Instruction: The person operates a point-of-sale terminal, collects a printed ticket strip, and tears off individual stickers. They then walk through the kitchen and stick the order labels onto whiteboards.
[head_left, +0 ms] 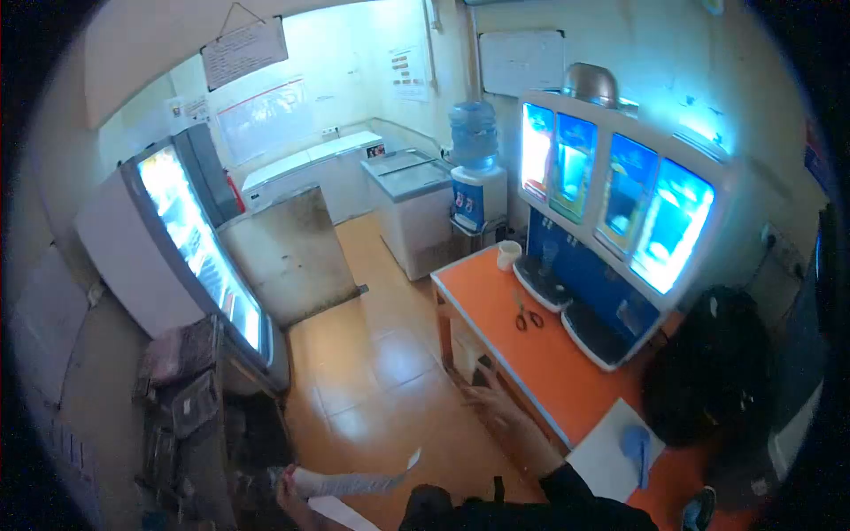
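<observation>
Low in the view, my left hand (290, 501) is closed around a whitish, crumpled strip of paper or plastic (350, 483). Its loose end sticks out to the right, and a plain white piece hangs below. My right hand (505, 414) is empty, its fingers apart, beside the front edge of the orange table (474, 296). Black-handled scissors (529, 319) lie on that table, beyond my right hand. Nearer to me, a white sheet (604, 460) rests on the tabletop with a blue object (636, 447) on it, whose kind I cannot tell.
A lit drinks dispenser (611, 190) and a white cup (508, 255) stand on the table, with a black bag (713, 372) to the right. On the left are a glass-door fridge (190, 239) and a cluttered rack (190, 398). Chest freezers (412, 190) and a water cooler (478, 190) stand behind.
</observation>
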Available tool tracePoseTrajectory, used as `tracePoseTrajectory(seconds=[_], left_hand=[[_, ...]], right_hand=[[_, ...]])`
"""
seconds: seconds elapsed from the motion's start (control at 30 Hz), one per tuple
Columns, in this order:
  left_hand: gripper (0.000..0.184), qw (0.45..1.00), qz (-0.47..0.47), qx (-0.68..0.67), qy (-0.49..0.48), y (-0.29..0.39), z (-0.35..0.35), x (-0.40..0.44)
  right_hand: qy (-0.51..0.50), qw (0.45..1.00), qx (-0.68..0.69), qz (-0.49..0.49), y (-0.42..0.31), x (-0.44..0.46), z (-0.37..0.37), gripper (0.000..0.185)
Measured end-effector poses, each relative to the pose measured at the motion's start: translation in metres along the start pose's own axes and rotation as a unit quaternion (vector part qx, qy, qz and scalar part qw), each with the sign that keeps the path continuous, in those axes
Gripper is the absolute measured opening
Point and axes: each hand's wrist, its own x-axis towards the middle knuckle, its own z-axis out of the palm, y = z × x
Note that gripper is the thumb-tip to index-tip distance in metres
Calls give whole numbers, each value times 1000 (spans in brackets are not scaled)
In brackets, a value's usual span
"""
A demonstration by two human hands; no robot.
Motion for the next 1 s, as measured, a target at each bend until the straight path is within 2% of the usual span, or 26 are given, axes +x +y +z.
tracePoseTrajectory(seconds=[0.03, 0.07, 0.1, 0.17, 0.2, 0.33, 0.4, 0.43, 0.47, 0.5, 0.53, 0.6, 0.63, 0.7, 0.73, 0.77, 0.8, 0.83, 0.87, 0.9, 1.0], left_hand=[[31, 1000, -23, -11, -7, -21, 2, 27], [33, 999, -46, -22, -13, -41, 4, 54], [34, 997, -72, -17, -24, -49, 18, 82], [41, 990, -122, -2, -75, -55, 76, 139], [45, 984, -139, 1, -109, -61, 108, 169], [67, 944, -176, -1, -278, -74, 245, 304], [80, 931, -150, -13, -332, -69, 323, 375], [86, 927, -130, -25, -350, -58, 365, 408], [57, 940, -95, -28, -327, -47, 413, 438], [37, 951, -60, -29, -303, -28, 463, 467], [37, 945, -57, -24, -322, -10, 500, 495], [43, 898, -49, 29, -437, 20, 574, 548], [43, 891, -46, 31, -450, 35, 608, 569], [58, 831, -167, -19, -530, 54, 666, 595], [65, 794, -201, -73, -569, 52, 690, 608], [65, 789, -195, -74, -577, 37, 720, 618], [67, 811, 74, -12, -580, 11, 744, 624], [68, 767, 342, 49, -542, 1, 767, 631], [67, 751, 38, -145, -643, 4, 786, 632], [66, 685, -280, -326, -588, 7, 804, 632], [66, 656, -303, -336, -604, 19, 863, 639]], right_hand=[[-37, 999, 10, 1, 0, 56, 7, 65], [-55, 990, 54, 115, -22, 114, 18, 62], [-52, 992, 48, 109, -38, 164, 27, 62], [-101, 990, -61, 81, -53, 251, 38, 56], [-88, 993, -76, 28, -43, 289, 37, 52], [-25, 997, -29, 63, -4, 421, 6, 50], [87, 995, 27, 44, 0, 462, -17, 61], [104, 994, 24, 37, -17, 479, -27, 61], [159, 987, -5, 26, -33, 490, -35, 67], [215, 976, -30, 17, -44, 503, -45, 74], [258, 966, -24, -21, -47, 516, -65, 80], [358, 929, -27, -91, -44, 537, -122, 89], [394, 909, -33, -135, -48, 545, -146, 89], [440, 865, -48, -235, -66, 565, -186, 86], [480, 840, -52, -249, -72, 577, -195, 85], [516, 810, -57, -274, -83, 596, -209, 84], [524, 803, -54, -277, -84, 616, -235, 84], [564, 762, -108, -300, -79, 638, -266, 88], [591, 735, -134, -304, -82, 653, -275, 90], [619, 706, -160, -306, -85, 669, -284, 92], [637, 658, -189, -355, -143, 724, -301, 91]])
